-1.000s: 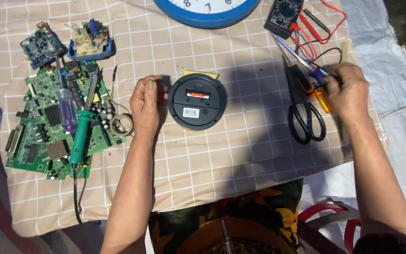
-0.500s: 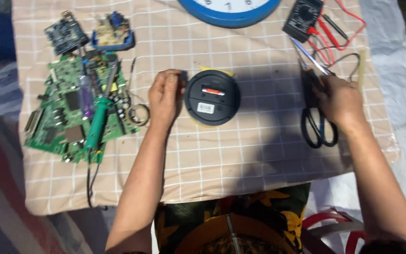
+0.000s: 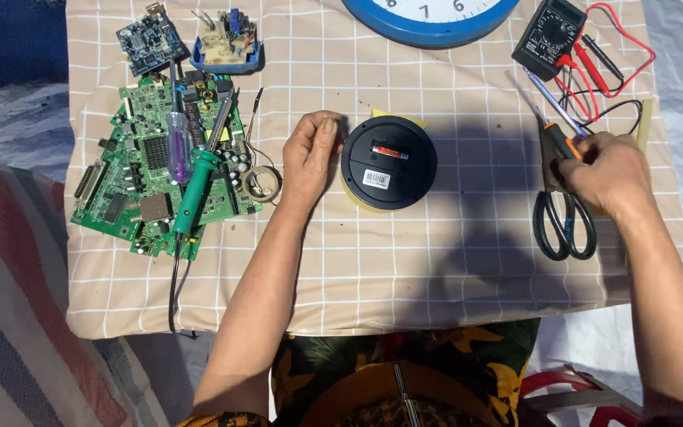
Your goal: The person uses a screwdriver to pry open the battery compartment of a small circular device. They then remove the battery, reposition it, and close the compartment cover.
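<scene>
Starting nearest the camera, a lap in sunflower-print cloth [image 3: 405, 372] fills the bottom edge, cut off below, with a striped blanket [image 3: 17, 316] at the near left and a red frame [image 3: 571, 387] only partly seen at the near right. Both forearms reach up from here onto the surface [image 3: 436, 277], which is covered by a beige checked cloth.

On the right, black-handled scissors [image 3: 564, 213] lie with the loops toward the near side; their blades run under the right hand [image 3: 606, 170]. That hand's grip is clamped on an orange-handled screwdriver [image 3: 556, 130], whose handle is mostly buried under the fingers, so only the orange collar and the metal shaft pointing far-left show.

At mid-surface the left hand [image 3: 310, 154] rests with its fingers curled against the left rim of a round black clock movement housing [image 3: 389, 162]; the grip touches the rim rather than closing round it. A small battery [image 3: 389, 150] sits in its slot, and a yellow edge peeks out beneath, hard to identify.

Left of that hand lie a coil of solder wire [image 3: 262, 183] and a green circuit board [image 3: 160, 174] carrying a green-handled soldering iron [image 3: 195, 186] and a purple-handled screwdriver [image 3: 177, 150].

Farther off are a small blue circuit board [image 3: 150, 35], a blue-cased power module [image 3: 227, 43], a blue-rimmed wall clock [image 3: 432, 16] cut off by the top edge, and a black multimeter [image 3: 549, 35] with red and black leads [image 3: 614, 67].
</scene>
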